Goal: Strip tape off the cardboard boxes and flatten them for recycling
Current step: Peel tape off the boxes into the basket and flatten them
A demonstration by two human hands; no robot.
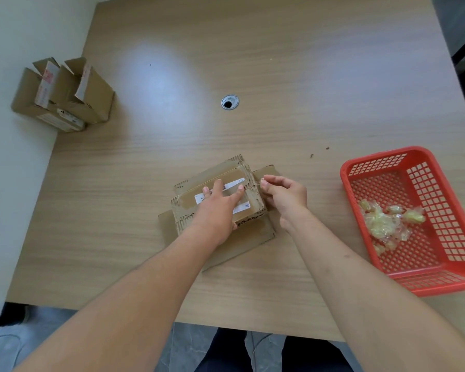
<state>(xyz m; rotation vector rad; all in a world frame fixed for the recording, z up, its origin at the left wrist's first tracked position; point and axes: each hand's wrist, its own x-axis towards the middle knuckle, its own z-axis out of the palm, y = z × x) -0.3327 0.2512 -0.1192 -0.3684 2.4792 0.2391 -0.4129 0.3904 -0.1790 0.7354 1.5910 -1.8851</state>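
Observation:
A small brown cardboard box (188, 208) with white labels and clear tape lies on the table near the front middle, resting on flattened cardboard (253, 237). My left hand (218, 208) presses flat on its top with fingers spread. My right hand (285, 197) sits at the box's right end, its fingertips pinching a thin strip of clear tape (257, 184) that runs off that edge.
A red plastic basket (387, 159) at the right holds crumpled tape scraps (387, 221). Opened cardboard boxes (65, 95) stand on the floor off the table's far left edge. A cable grommet (229, 102) is set in the wooden table (279, 76).

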